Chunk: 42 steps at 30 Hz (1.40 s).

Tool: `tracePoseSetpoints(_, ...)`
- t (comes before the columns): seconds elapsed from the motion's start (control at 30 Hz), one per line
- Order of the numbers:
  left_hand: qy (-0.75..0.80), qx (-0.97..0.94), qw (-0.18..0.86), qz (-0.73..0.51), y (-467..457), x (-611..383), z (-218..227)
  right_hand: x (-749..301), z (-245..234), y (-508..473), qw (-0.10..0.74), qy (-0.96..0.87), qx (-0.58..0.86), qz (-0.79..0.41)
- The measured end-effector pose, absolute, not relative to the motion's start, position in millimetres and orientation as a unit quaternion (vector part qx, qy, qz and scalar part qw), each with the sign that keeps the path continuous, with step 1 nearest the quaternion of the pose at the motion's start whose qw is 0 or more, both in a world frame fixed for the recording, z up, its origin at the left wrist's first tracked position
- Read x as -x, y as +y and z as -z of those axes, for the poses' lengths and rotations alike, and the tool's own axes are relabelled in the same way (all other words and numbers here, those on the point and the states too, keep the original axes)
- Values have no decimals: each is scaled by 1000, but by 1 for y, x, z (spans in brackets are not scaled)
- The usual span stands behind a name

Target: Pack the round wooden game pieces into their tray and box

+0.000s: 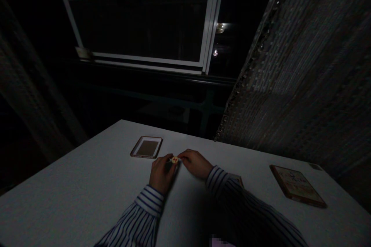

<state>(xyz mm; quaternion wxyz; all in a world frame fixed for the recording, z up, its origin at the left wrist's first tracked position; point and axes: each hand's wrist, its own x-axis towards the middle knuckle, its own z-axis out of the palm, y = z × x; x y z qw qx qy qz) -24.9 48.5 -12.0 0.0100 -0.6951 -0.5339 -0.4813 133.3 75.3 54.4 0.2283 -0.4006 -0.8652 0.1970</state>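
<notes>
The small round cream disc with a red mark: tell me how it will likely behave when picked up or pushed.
The disc is probably light, being small beside the left hand. Its even outline suggests it is stiff. Its round edge might let it roll if stood upright.

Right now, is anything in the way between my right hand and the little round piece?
Nothing visible. Your right hand has its fingers at the right edge of the round piece, though whether they touch is hard to tell. Your left hand is on the opposite side, not between them.
</notes>
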Motion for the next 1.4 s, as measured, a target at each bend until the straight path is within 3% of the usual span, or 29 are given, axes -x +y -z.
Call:
tracePoseSetpoints(0.47, -508, 694, -46, 508, 27, -14, -5, -167, -58, 53, 300, -823, 424, -229)
tracePoseSetpoints(0.97, -485, 708, -78, 507, 17, -54, -12, -207, -48, 38, 377, -754, 413, -343)
tracePoseSetpoints(1.4, -462, 734, -90, 489, 12, -76, -11, -235, -44, 31, 382, -716, 441, -383)
